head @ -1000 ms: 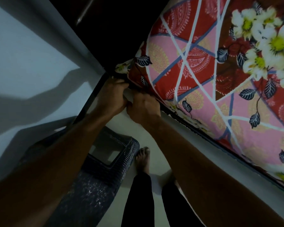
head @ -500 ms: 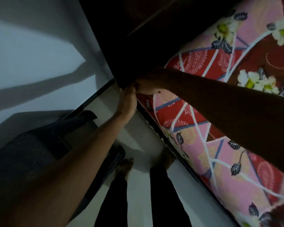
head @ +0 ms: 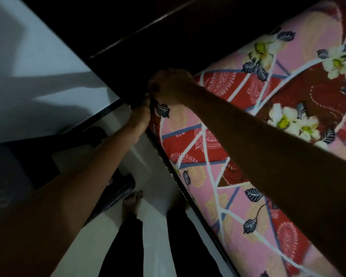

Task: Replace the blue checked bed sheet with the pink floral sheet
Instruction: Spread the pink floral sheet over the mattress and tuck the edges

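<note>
The pink floral sheet [head: 198,140] lies spread over the bed [head: 163,159], filling the right side from near to far. It is patterned in red paisley panels, white and blue crossing lines, white flowers with yellow centres and dark leaves. Its corner sits at the far middle, against the dark headboard [head: 168,43]. A white wall [head: 28,56] fills the far left, with pale floor [head: 154,176] below it. A dark basket [head: 116,193] stands on the floor at left; its contents cannot be made out. The right hand [head: 170,84] curls over the sheet's corner from above, its grip closed on the cloth. The left hand [head: 140,116] reaches up from below and pinches the same corner. A bare foot [head: 131,202] stands beside the basket.
</note>
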Motion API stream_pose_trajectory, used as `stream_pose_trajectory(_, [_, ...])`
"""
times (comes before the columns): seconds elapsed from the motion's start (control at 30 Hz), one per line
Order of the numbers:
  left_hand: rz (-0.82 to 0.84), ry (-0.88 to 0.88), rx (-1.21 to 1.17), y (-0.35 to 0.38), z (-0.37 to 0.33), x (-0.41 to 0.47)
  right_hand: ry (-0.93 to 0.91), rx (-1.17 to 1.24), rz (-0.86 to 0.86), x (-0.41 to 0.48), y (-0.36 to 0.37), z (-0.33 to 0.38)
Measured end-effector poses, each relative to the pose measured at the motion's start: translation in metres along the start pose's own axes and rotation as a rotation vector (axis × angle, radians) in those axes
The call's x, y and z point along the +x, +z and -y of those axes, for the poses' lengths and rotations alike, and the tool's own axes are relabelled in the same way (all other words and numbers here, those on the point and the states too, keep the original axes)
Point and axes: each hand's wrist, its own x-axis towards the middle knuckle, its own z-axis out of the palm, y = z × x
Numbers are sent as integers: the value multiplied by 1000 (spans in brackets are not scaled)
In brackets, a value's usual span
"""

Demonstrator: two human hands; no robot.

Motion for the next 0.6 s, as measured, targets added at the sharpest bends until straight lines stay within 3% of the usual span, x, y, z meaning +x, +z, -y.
stream_pose_trajectory(0.07, [-127,103,227,2,0,-19,40,165,-253,-37,-13,-21])
stream_pose_trajectory(0.13, [-326,386,446,-7,-3,-32,81,216,-584,-93,-22,-54])
stream_pose_trajectory(0.2, [-377,593,529,-13,-21,-42,239,189,-751,-146,-21,-90])
stream_pose_trajectory(0.3, [-195,613,395,11,-48,-58,641,193,-688,-208,4,-132])
stream_pose_trajectory(0.37, [-140,744,538,34,-58,-69,772,216,-566,-229,25,-141])
stream_pose_trajectory(0.47, [-49,1060,976,63,-52,-63,741,135,-463,-233,52,-128])
stream_pose_trajectory(0.6, [13,1306,1215,78,-41,-54,544,122,-425,-223,65,-82])
